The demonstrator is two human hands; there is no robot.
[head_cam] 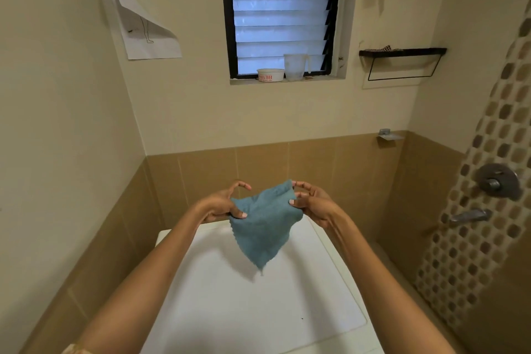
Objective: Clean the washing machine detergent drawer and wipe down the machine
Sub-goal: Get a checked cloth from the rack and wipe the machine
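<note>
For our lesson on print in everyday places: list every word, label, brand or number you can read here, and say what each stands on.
"SHUBH", red capitals, on the white bowl on the window sill.
Smaller red line beneath it on that bowl: too small to read.
The sheet of paper on the left wall: a line drawing, no readable words.
The blue cloth and the washing machine top: no text visible.
</note>
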